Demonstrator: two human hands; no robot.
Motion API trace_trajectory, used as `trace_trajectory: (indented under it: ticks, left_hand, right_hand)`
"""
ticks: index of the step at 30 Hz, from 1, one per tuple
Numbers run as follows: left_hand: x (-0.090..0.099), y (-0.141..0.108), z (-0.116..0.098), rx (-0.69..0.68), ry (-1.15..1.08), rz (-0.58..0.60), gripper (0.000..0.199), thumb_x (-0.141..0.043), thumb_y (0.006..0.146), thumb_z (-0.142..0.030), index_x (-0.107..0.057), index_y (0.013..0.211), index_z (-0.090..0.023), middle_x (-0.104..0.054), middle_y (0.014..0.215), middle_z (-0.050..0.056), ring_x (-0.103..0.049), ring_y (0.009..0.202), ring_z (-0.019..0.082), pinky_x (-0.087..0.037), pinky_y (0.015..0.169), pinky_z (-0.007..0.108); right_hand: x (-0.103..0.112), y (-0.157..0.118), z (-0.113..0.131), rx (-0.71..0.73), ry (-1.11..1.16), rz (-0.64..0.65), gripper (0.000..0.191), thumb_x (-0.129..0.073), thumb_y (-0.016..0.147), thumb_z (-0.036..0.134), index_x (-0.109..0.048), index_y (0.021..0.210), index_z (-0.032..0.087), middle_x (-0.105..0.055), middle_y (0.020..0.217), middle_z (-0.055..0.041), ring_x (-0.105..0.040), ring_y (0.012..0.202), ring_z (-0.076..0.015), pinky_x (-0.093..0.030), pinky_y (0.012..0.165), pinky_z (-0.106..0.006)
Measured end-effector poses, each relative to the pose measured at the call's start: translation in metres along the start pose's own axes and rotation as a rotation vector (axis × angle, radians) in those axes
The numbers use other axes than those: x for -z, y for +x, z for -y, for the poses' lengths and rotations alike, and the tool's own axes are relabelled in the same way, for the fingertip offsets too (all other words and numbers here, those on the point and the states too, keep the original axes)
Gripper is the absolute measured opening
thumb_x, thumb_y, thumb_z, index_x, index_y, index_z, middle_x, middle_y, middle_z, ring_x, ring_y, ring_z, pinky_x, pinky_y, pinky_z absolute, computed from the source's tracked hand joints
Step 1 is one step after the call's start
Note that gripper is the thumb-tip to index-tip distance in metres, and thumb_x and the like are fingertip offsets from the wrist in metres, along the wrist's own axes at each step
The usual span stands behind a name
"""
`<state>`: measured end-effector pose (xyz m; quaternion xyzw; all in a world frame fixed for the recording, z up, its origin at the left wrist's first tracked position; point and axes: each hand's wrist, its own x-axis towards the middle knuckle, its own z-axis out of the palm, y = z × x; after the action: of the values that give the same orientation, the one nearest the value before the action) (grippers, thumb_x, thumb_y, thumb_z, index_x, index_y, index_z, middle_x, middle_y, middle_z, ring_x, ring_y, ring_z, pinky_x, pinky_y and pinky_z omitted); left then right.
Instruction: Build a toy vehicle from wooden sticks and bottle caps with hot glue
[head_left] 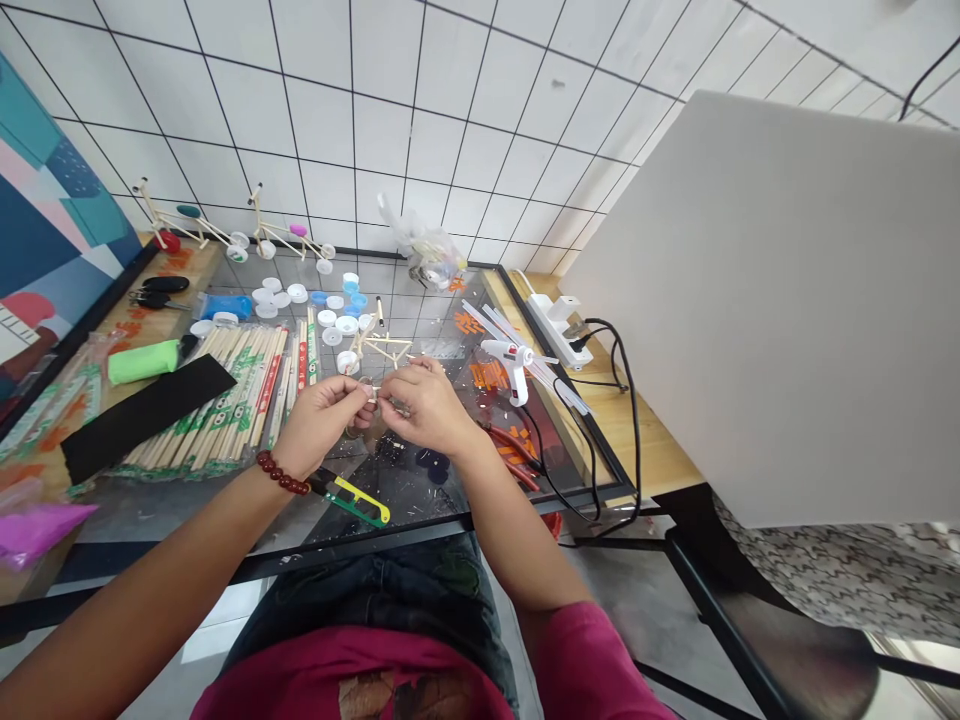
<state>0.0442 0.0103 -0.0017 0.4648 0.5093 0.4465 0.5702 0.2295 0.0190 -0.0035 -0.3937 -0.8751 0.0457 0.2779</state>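
My left hand (pixel 322 415), with a dark red bead bracelet (pixel 282 473) on the wrist, is closed in a pinch near the middle of the table. Between its thumb and forefinger shows a small pale piece (pixel 373 394), too small to name surely. My right hand (pixel 429 405) meets it from the other side, fingers pinched on the same piece. Just beyond the hands stands a small bicycle frame of wooden sticks (pixel 382 345), with a white bottle cap (pixel 347 362) at its left end. A yellow and green utility knife (pixel 352 500) lies below my hands.
Bundled chopsticks (pixel 217 410) and a black strip (pixel 150 415) lie left. Loose bottle caps (pixel 346 325) and two finished stick bicycles (pixel 281 230) stand behind. Right are a glue gun (pixel 511 366), glue sticks (pixel 559 385), red-handled pliers (pixel 517 465), cables and a power strip (pixel 559 330).
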Motion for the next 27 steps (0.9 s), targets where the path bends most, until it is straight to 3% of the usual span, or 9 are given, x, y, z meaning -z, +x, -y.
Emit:
trace_trajectory:
  ticks: [8,21,27]
  left_hand:
    - [-0.002,-0.003,-0.006,0.026,-0.068,-0.007,0.041,-0.091,0.058,-0.050,-0.073,0.068,-0.015,-0.072,0.068,0.006,-0.064,0.062,0.015,-0.054,0.064,0.028]
    - [-0.002,-0.004,-0.009,0.113,-0.211,0.011,0.041,-0.094,0.056,-0.043,-0.071,0.071,-0.013,-0.073,0.068,0.006,-0.066,0.061,0.015,-0.056,0.065,0.029]
    - [0.000,-0.001,-0.007,0.102,-0.250,0.000,0.036,-0.091,0.061,-0.039,-0.070,0.073,-0.013,-0.073,0.070,0.006,-0.068,0.064,0.015,-0.057,0.068,0.030]
  right_hand:
    - [-0.001,-0.001,0.000,-0.013,-0.036,-0.041,0.014,-0.059,0.097,0.022,-0.073,0.097,0.022,-0.079,0.119,-0.0075,-0.069,0.106,-0.0223,-0.032,0.115,-0.046]
    - [0.003,-0.003,0.002,0.029,-0.029,0.011,0.024,-0.061,0.092,0.019,-0.072,0.112,0.024,-0.078,0.124,-0.0057,-0.062,0.125,-0.0262,-0.018,0.125,-0.056]
    - [0.004,-0.003,0.000,0.064,-0.192,-0.069,0.015,-0.060,0.097,0.022,-0.074,0.103,0.023,-0.073,0.133,-0.0085,-0.057,0.127,-0.0292,-0.020,0.120,-0.056]
